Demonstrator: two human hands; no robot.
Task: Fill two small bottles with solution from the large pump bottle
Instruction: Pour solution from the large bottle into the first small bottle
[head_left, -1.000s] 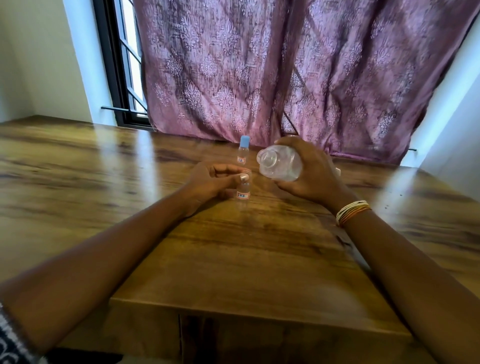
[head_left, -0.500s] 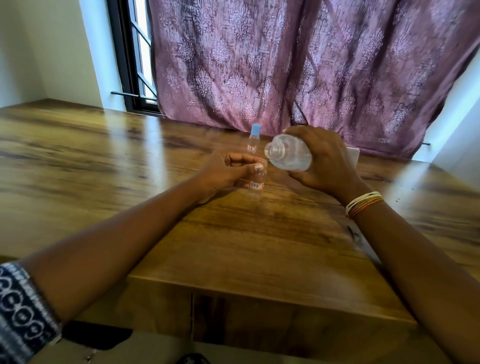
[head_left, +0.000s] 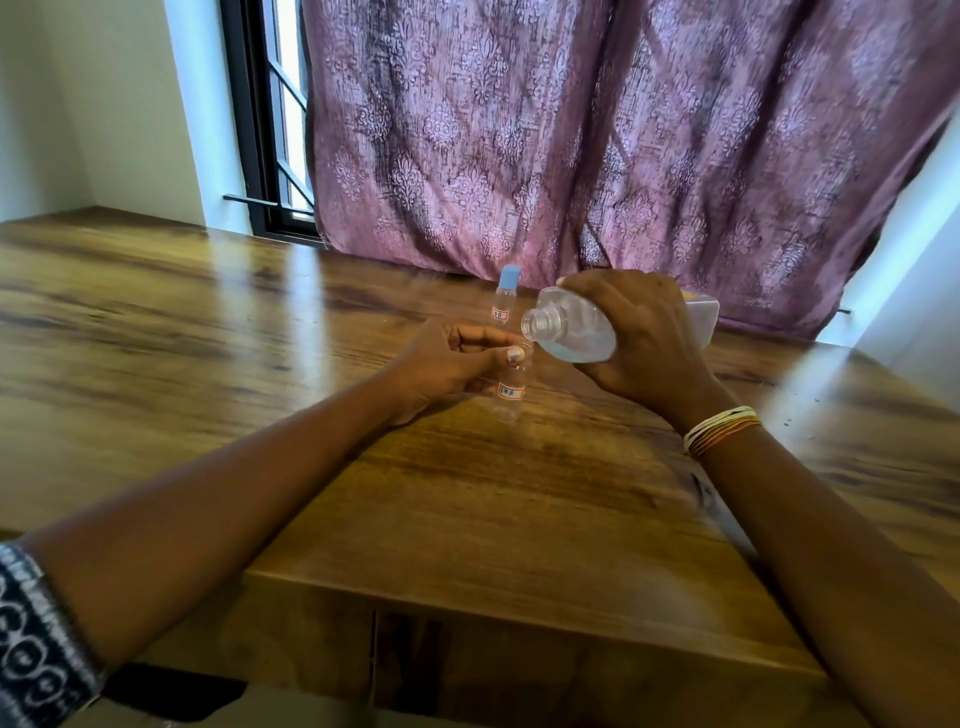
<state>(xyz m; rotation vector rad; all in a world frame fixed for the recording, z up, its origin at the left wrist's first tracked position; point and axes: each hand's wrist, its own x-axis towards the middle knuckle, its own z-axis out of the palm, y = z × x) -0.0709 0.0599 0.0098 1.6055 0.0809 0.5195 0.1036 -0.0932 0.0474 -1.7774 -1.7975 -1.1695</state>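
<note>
- Large clear plastic bottle (head_left: 571, 325), its pump gone and threaded neck open, lies tipped nearly on its side above the middle of the brown wood-grain tabletop (head_left: 208, 322), neck pointing toward nine o'clock and slightly down.
- Clear liquid pools along the lower side of that bottle; whether any is running out of the neck is hard to say at this size.
- Right hand (head_left: 644, 338) has its fingers curled shut around the bottle's body from above and behind, covering most of it.
- A bundle of thin cream and orange bangles (head_left: 719, 428) sits on the right wrist.
- Small clear plastic bottle with a red-edged white label (head_left: 509, 392) stands upright on the tabletop just below the big bottle's neck, its open top close under the mouth.
- Left hand (head_left: 447, 364), coming from eight o'clock, pinches this small bottle near its top, thumb and fingers closed on it, a pale painted thumbnail facing the camera.
- Second small clear bottle with a light blue cap (head_left: 505, 299) stands upright toward twelve o'clock of the first, apart from both hands and carrying the same kind of label.
- Dark blue and white patterned sleeve (head_left: 36, 644) shows on the left arm at seven o'clock.
- Mauve patterned curtain (head_left: 597, 130) hangs behind the tabletop's far edge, with a black-framed window (head_left: 270, 130) at eleven o'clock.
</note>
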